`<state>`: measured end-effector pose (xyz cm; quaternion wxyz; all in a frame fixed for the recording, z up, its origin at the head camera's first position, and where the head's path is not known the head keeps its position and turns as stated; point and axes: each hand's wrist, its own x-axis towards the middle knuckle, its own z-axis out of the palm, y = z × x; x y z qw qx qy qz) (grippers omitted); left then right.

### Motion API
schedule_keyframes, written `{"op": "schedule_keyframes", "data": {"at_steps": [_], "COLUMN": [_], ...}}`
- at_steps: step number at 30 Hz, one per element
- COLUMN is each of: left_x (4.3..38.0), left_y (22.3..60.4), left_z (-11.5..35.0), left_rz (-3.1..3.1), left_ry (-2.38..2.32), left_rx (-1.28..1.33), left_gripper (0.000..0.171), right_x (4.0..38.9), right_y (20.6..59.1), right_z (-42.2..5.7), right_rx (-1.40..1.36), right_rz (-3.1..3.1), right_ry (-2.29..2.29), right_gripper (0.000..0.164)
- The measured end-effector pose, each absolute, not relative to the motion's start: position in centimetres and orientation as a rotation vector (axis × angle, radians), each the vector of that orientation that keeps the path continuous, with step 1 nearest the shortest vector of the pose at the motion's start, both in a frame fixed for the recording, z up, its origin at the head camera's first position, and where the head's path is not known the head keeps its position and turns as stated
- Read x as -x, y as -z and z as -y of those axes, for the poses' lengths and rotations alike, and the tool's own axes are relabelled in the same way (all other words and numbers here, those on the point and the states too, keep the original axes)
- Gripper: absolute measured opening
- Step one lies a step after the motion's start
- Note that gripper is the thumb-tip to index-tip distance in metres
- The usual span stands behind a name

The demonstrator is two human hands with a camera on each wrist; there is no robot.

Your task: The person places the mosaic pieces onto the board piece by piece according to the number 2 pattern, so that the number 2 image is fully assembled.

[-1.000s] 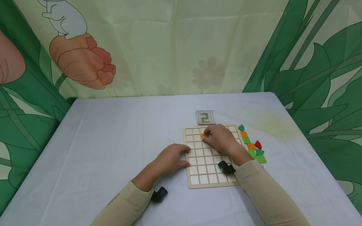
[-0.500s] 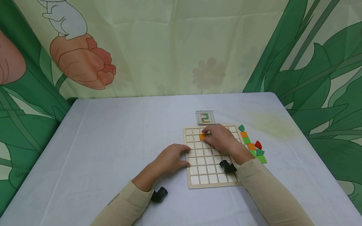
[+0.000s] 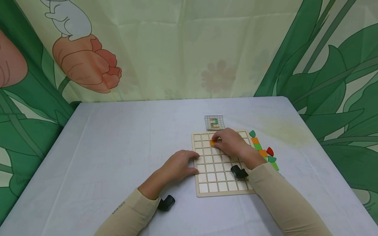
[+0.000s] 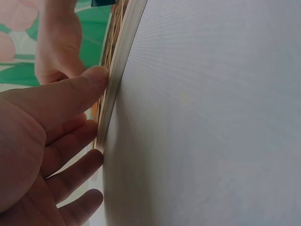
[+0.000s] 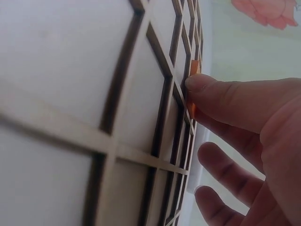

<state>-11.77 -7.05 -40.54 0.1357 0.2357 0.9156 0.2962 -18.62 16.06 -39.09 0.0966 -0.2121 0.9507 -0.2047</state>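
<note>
A wooden grid board with white square cells lies on the table. My right hand is over its upper part and pinches an orange square tile between thumb and fingers. In the right wrist view the orange tile stands at the grid ribs; whether it sits fully inside a cell I cannot tell. The left hand rests at the board's left edge, thumb and fingertips touching it. Seen from the left wrist, its fingers are loosely extended along the board's side.
Beyond the board lies a small card printed with a coloured grid pattern. Along the board's right side are loose pieces: orange squares, green squares, a red rounded piece and dark green rounded pieces. A patterned cloth hangs behind.
The orange tile shifted slightly left, then back right, in my right hand's pinch. My right forearm has moved a little to the right. The left hand stays at the board's edge.
</note>
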Motion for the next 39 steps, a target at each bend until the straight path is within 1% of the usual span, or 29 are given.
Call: {"op": "schedule_keyframes", "data": {"at_steps": [6, 8, 14, 18, 28, 35, 39], "left_x": [11.8, 11.8, 11.7, 11.7, 11.6, 11.7, 11.6], "left_y": [40.6, 40.6, 40.6, 40.6, 40.6, 40.5, 40.4], "left_z": [7.0, 7.0, 6.9, 6.9, 6.8, 6.7, 6.8], "left_rz": [-2.659, -2.660, -2.661, -2.662, -2.663, -2.673, -2.679], "left_ry": [-0.849, -0.843, -0.839, -0.842, -0.844, -0.833, -0.824], "left_rx": [-0.678, -0.673, -0.667, -0.654, -0.649, -0.659, -0.663], "left_gripper": [0.049, 0.049, 0.049, 0.049, 0.050, 0.050, 0.050], "right_x": [18.7, 18.6, 18.1, 17.7, 17.3, 17.4, 17.4], "right_y": [39.2, 39.2, 38.7, 38.1, 36.5, 35.6, 35.6], "right_z": [-16.4, -16.6, -17.6, -18.7, -21.9, -25.2, -27.1], "right_rx": [0.614, 0.603, 0.526, 0.501, 0.446, 0.335, 0.333], "right_rz": [-2.810, -2.797, -2.725, -2.700, -2.711, -2.765, -2.793], "right_ry": [0.624, 0.637, 0.729, 0.804, 0.906, 0.849, 0.812], "right_gripper": [0.022, 0.026, 0.046, 0.053, 0.056, 0.060, 0.058]}}
